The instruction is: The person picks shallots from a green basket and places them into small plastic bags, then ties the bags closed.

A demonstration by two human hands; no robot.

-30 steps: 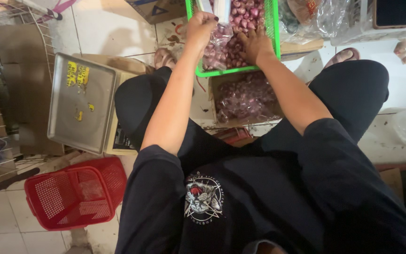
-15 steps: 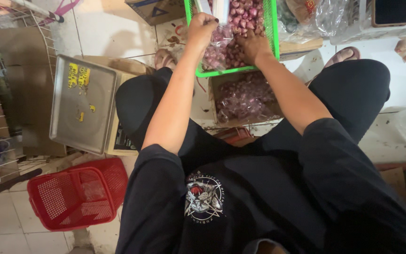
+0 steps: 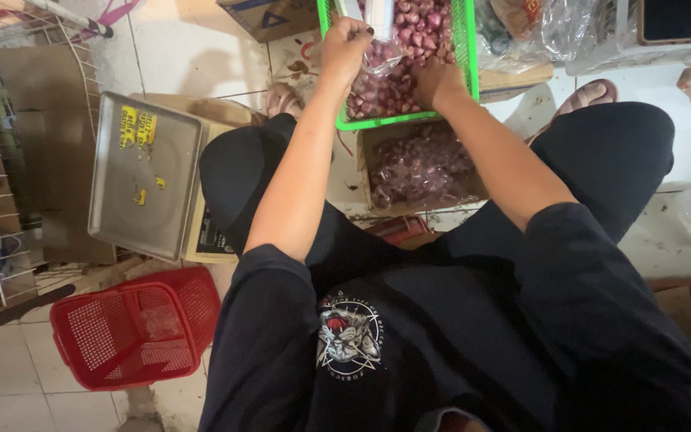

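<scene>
The green basket (image 3: pixel 465 56) at twelve o'clock holds plenty of loose shallots (image 3: pixel 417 32), so the bagging looks partly done, much left. A filled bag in the cardboard box (image 3: pixel 421 168) sits just below it. The left hand (image 3: pixel 345 44) pinches the clear bag (image 3: pixel 381 52) shut-fingered; the right hand (image 3: pixel 437 80) digs among shallots, fingers hidden. Since the earlier frame, little has shifted

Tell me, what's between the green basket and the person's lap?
In the head view, a cardboard box of bagged shallots sits on the floor between the green basket and the lap.
</scene>
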